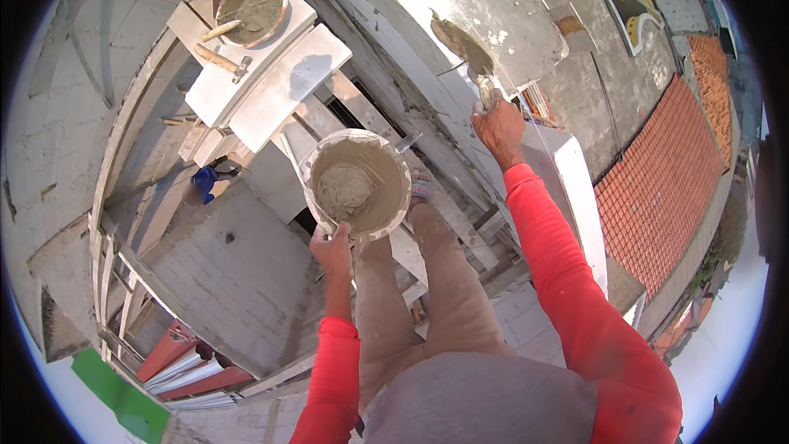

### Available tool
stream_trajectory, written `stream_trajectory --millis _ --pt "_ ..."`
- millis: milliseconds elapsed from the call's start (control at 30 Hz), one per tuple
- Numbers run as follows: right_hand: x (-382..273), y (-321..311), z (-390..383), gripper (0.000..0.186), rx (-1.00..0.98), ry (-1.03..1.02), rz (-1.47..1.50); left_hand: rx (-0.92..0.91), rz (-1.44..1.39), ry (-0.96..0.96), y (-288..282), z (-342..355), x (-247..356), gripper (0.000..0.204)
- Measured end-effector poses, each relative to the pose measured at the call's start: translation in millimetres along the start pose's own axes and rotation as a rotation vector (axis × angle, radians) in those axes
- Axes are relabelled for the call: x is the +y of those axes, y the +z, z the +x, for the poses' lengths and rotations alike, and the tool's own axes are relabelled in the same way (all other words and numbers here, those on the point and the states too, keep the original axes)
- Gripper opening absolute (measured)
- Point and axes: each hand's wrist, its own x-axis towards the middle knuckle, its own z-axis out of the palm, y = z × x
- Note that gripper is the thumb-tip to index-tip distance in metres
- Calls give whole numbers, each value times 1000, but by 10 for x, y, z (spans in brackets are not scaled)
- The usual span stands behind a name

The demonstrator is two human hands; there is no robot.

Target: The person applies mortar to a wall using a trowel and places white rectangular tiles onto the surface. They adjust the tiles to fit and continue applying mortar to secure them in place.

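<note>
My left hand (pixel 331 248) is closed on the near rim of a bucket (pixel 307 173), held above my legs. Grey wet mortar (pixel 345 189) lies in it, heaped in the middle. Out to the right, my right hand (pixel 500 127) is wrapped round the handle of a trowel (pixel 486 89). Its blade points away from me along the top of a white wall (pixel 542 156). A long patch of mortar (pixel 462 43) lies at the blade; I cannot tell how much is on the trowel and how much on the wall.
White blocks (pixel 288 86) beyond the bucket bear a second mortar bucket (pixel 283 12) and a hammer (pixel 220 59). Wooden planks (pixel 468 238) lie under my feet. Far below on the left, a person in blue (pixel 204 185) is on a lower level. Orange roof tiles (pixel 657 181) spread out at right.
</note>
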Motion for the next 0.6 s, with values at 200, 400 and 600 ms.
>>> stream_trajectory --millis 200,400,600 --pt "2 -44 -450 51 27 -68 156 46 129 111 -38 16 37 33" --pt "-152 -320 -1118 41 -315 -519 -16 -27 377 91 275 108 393 41" --pt "-677 -148 -1051 15 -277 -825 -316 -78 365 318 665 2 789 35"
